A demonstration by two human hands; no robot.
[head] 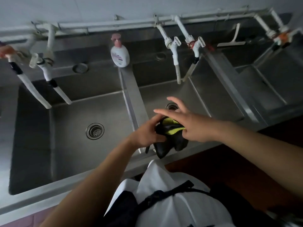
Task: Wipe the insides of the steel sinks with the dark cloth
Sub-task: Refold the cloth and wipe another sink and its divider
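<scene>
Left hand (146, 133) grips the dark cloth (170, 140) (yellow-edged) over the sink divider (132, 99); right hand (185, 123) fingers spread wide.

Commercial kitchen: row of steel sinks (68, 145)

The one camera sits on my head and looks forward and steeply down over my chest. It faces the row of steel sinks (98, 154) and the wall pipes (114, 24) behind them, close enough that my forearms fill the lower frame.
</scene>
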